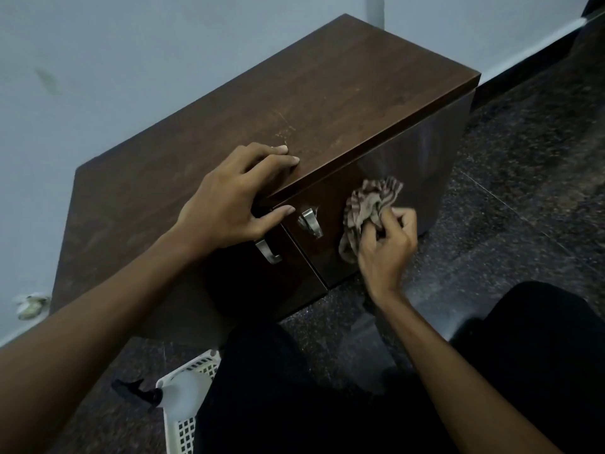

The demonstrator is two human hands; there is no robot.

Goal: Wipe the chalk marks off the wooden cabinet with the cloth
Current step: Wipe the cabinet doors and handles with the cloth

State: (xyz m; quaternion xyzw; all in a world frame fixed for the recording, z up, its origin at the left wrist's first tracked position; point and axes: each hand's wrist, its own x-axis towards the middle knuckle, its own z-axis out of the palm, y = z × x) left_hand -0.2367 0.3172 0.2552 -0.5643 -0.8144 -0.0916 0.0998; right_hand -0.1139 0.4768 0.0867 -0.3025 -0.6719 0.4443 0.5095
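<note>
Cloth: one striped cloth [370, 208], bunched, is lying against the right-hand door front, below the top's front edge. Its long axis is running from upper right to lower left, and its ruffled end is pointing up.
Right hand: the right hand [386, 247] is pinching the cloth's lower part with curled fingers.
Cabinet: one dark wooden cabinet [327, 93] is standing against the wall, its long axis running from lower left to upper right.
Chalk marks: faint pale chalk marks [284, 131] are showing on the top, near its front edge.
Left hand: the left hand [229, 204] is resting its loose fingers on the front edge of the top, with the thumb stretching along the front beneath.
Handles: two metal handles [311, 222] are sitting either side of the door seam.
Floor: one white basket [183, 430] is holding one spray bottle [176, 398].
</note>
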